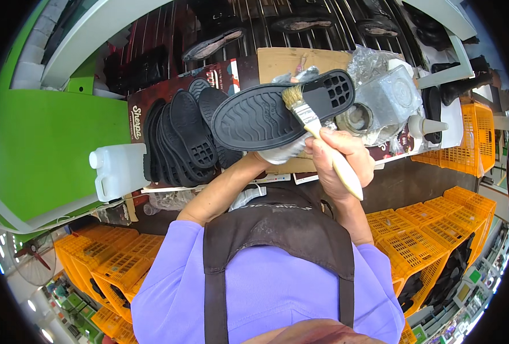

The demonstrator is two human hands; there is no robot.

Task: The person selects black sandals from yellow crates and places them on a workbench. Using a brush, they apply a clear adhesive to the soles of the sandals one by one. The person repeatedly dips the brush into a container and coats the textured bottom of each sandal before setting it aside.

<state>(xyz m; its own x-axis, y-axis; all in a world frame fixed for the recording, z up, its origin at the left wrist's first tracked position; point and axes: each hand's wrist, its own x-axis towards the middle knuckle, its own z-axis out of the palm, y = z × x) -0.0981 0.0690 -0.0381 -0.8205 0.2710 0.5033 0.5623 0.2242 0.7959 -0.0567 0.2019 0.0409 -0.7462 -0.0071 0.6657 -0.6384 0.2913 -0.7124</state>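
Observation:
A black rubber shoe sole (257, 117) lies tilted across my left hand (285, 152), which grips it from below. White cloth, like a glove, covers that hand, and the sole hides most of its fingers. In my right hand (344, 162) is a flat paintbrush (312, 118) with a pale wooden handle, fingers closed round it. Its bristles touch the middle of the sole's inner face, just left of the square-celled heel grid. Beside the sole, a row of more black soles (180, 135) leans together on the table.
A white plastic jug (118, 166) stands left of the soles, by a green panel (48, 149). Right of my hands are a plastic-wrapped clear container (396, 92) and a nozzle bottle (428, 126). Black boots (214, 28) rest on rollers beyond. Orange crates (432, 229) stand low on both sides.

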